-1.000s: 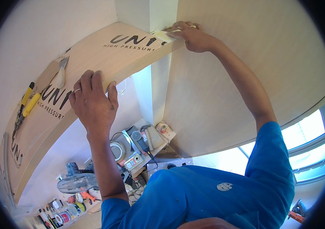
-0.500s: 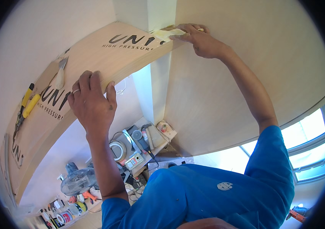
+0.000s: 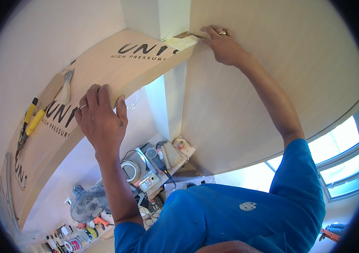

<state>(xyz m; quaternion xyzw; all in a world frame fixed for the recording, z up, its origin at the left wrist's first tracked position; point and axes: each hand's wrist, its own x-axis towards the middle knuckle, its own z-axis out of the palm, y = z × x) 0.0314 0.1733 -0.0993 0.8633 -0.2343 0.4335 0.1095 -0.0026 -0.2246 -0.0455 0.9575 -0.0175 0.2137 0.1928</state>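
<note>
I see bright daylight flooding in from the window [image 3: 339, 168] at lower right, blown out to white glare. Straight edges bow toward the dark fisheye rim; focus stays fairly sharp.

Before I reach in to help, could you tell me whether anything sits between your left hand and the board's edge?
Nothing visible does: the left hand already rests on the wooden board's front edge, fingers curled over it. The putty knife and yellow-handled pliers lie further left, apart from it.
</note>
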